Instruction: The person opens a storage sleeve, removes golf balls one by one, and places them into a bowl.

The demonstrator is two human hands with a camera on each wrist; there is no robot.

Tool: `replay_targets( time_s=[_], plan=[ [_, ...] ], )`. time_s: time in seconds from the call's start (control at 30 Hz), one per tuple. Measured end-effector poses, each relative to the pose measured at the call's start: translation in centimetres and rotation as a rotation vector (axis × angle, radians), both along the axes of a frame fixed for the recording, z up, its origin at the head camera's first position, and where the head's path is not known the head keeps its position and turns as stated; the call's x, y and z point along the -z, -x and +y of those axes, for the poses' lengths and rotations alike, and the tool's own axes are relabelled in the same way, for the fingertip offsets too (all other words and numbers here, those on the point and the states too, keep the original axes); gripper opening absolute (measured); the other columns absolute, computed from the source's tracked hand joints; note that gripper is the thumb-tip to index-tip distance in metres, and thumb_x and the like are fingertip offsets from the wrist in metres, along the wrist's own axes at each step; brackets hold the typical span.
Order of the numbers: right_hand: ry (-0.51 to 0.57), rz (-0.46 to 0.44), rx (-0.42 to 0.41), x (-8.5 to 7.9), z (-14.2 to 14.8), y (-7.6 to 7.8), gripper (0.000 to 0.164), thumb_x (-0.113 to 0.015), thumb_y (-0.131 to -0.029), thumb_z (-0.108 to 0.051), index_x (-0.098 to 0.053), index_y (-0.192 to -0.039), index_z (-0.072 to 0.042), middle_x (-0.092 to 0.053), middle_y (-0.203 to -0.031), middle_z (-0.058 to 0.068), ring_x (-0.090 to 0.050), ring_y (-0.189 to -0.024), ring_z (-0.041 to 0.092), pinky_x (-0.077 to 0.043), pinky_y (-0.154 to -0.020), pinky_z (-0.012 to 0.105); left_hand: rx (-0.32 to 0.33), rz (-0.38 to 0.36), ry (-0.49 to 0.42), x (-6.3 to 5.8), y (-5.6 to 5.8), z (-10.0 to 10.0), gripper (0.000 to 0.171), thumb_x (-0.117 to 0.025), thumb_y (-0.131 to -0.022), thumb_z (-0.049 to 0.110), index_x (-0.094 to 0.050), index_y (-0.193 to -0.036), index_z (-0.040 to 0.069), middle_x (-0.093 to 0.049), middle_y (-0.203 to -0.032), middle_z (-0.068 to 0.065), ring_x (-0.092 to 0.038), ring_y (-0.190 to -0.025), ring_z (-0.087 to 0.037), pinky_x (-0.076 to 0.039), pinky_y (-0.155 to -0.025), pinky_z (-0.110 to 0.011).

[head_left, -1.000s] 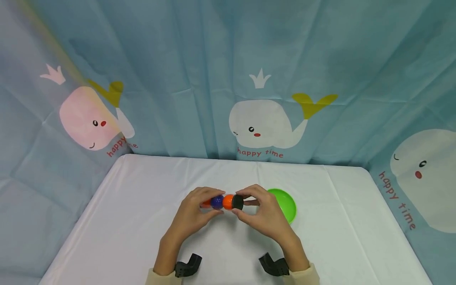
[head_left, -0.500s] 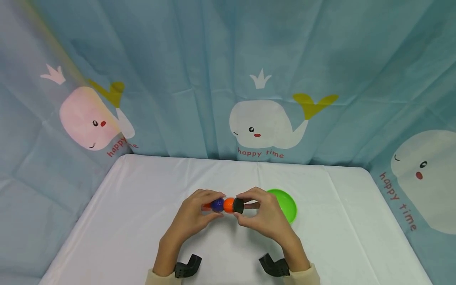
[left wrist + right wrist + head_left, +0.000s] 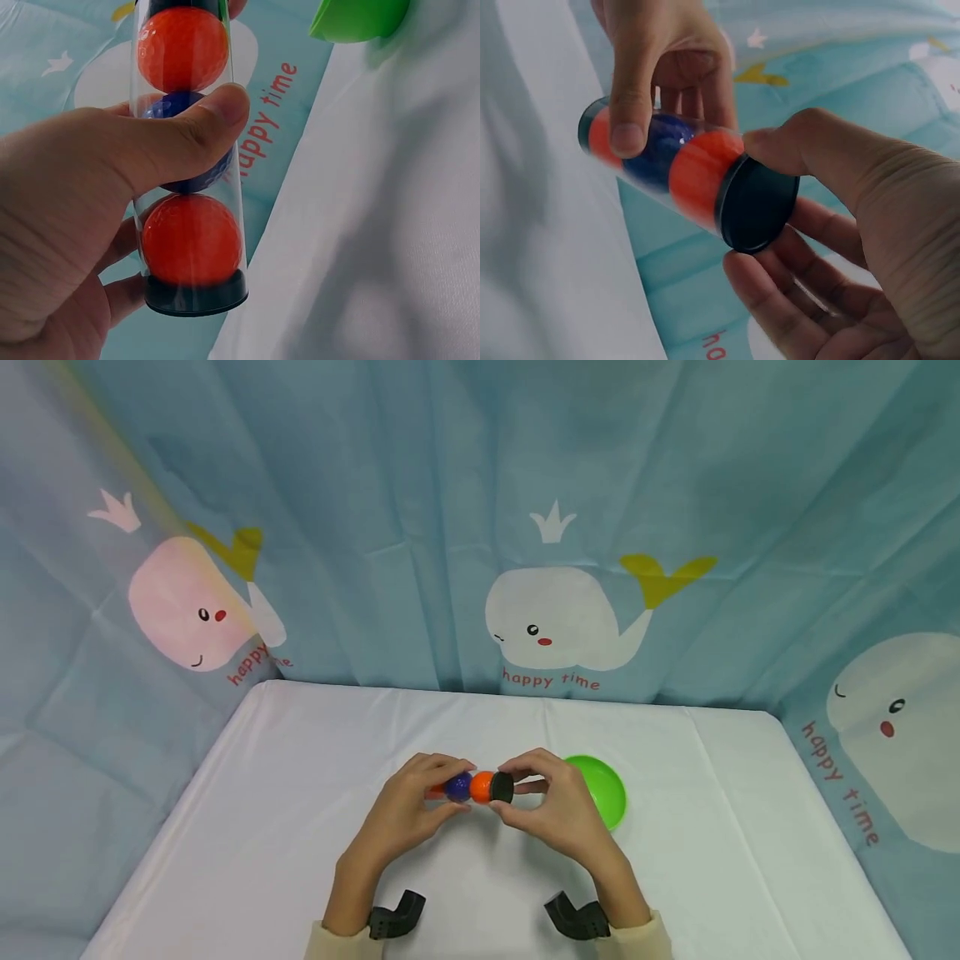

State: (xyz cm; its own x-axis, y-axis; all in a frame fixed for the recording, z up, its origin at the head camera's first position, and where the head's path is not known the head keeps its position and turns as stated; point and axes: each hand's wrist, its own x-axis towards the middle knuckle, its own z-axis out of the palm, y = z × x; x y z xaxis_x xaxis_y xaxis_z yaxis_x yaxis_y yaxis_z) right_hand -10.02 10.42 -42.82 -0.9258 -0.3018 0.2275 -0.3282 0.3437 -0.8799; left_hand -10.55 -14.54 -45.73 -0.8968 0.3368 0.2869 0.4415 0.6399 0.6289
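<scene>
1. So I've got a clear tube (image 3: 686, 172) up in both hands, over the middle of the table (image 3: 262, 827), lying sideways from one hand to the other.
2. Inside are three balls in a row, touching: a blue ball (image 3: 196, 178) in the middle, one orange ball (image 3: 705, 176) toward my right and another orange ball (image 3: 191, 240) toward my left.
3. My left hand (image 3: 408, 802) is wrapped round the tube, thumb across the front over the blue one, fingers behind.
4. My right hand (image 3: 558, 810) has the other end pinched, thumb on one side and fingertips on the other, right at the black cap (image 3: 761, 206). The right wrist view is kinda dim, so I can't tell if that thumb is only on the cap or partly on the clear wall too.
5. There's a matching black end (image 3: 199, 296) on the left side.
6. Green bowl (image 3: 607, 789) sits on the white cloth just past my right hand, which hides part of it.
7. Beige sleeves (image 3: 637, 939), black wrist mounts (image 3: 397, 918), and behind the table a blue curtain (image 3: 375, 485) with whales and "happy time" on it.
</scene>
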Motion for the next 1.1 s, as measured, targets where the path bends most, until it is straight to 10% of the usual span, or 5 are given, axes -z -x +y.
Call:
replay_targets(
  time_s=[0.4, 1.1],
  plan=[
    [-0.004, -0.121, 0.103, -0.19, -0.67, -0.34, 0.040, -0.095, -0.077, -0.016, -0.076, -0.111, -0.018, -0.075, -0.111, 0.000, -0.074, -0.100, 0.015, -0.066, -0.087, 0.030, 0.015, -0.038, 0.008, -0.18, 0.24, -0.17, 0.052, -0.093, -0.081, 0.026, -0.075, -0.130, 0.029, -0.074, -0.126, 0.014, -0.065, -0.119, -0.009, -0.060, -0.103, -0.038],
    [0.050, -0.125, -0.014, -0.72, 0.26, -0.11, 0.038, -0.089, -0.082, -0.008, -0.075, -0.118, -0.012, -0.075, -0.117, 0.007, -0.075, -0.105, 0.020, -0.065, -0.091, 0.034, 0.020, -0.043, 0.003, -0.40, 0.19, -0.57, 0.053, -0.094, -0.080, 0.025, -0.076, -0.130, 0.028, -0.076, -0.127, 0.013, -0.069, -0.121, -0.013, -0.060, -0.104, -0.040]
  ],
)
